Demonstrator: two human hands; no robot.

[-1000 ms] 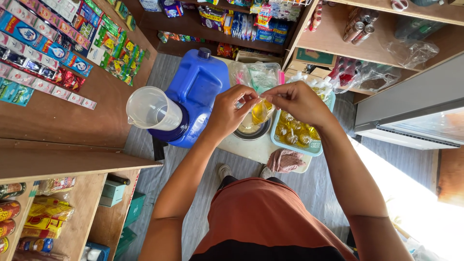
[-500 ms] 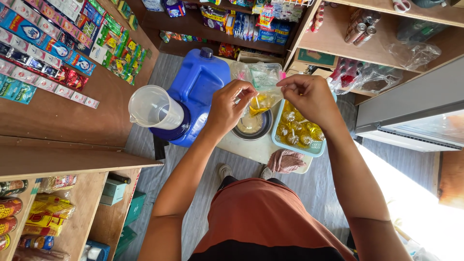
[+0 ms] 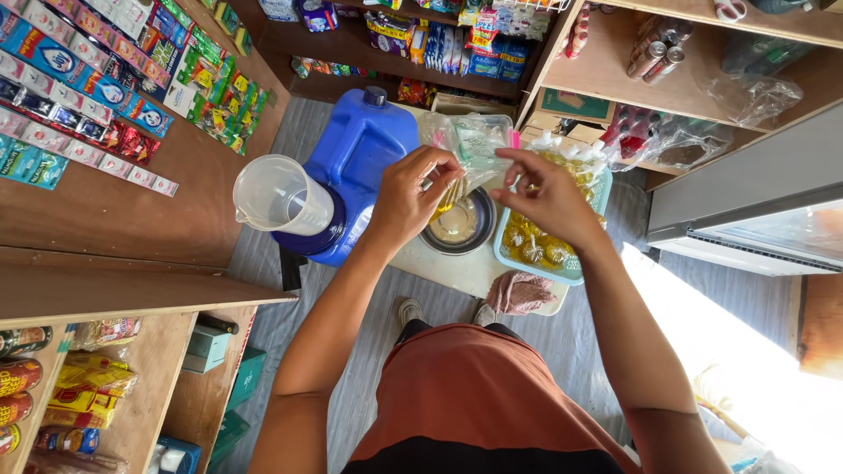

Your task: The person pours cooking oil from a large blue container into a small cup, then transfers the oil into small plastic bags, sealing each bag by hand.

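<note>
Bag point(image 3: 458, 180) lifted higher; oil-filled, over metal bowl point(image 3: 458, 224) holding oil.

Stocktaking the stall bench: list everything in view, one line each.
plastic bag: one, clear with yellow liquid, pinched by both hands over the bowl
bowl: one, metal, bench centre
jerrycan: one, blue, left of bowl
measuring jug: one, clear, on the jerrycan
tray: one, light blue, holding tied yellow bags, right of bowl
cloth: one, pink, bench edge
left hand: one, gripping bag
right hand: one, gripping bag
</note>
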